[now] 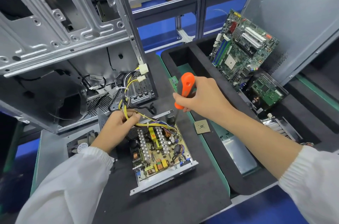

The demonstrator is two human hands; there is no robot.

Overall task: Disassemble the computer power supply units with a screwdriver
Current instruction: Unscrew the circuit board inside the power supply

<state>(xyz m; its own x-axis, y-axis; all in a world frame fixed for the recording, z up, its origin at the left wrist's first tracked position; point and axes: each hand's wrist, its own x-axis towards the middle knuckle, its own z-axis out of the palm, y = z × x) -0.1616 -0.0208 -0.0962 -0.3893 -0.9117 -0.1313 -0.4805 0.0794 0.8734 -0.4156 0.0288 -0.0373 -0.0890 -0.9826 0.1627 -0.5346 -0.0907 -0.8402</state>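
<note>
While upright, screwdriver (184, 91) points down into power supply (161, 148).

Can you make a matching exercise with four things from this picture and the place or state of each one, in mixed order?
Things:
1. screwdriver
2. cables
3. CPU chip
4. motherboard

Places or states:
A. lies flat on the black mat, beside the open power supply
B. leans upright in the black tray
C. held by the right hand, tip down at the far corner of the power supply
D. gripped by the left hand above the circuit board

Pairs: 1-C, 2-D, 3-A, 4-B
</note>
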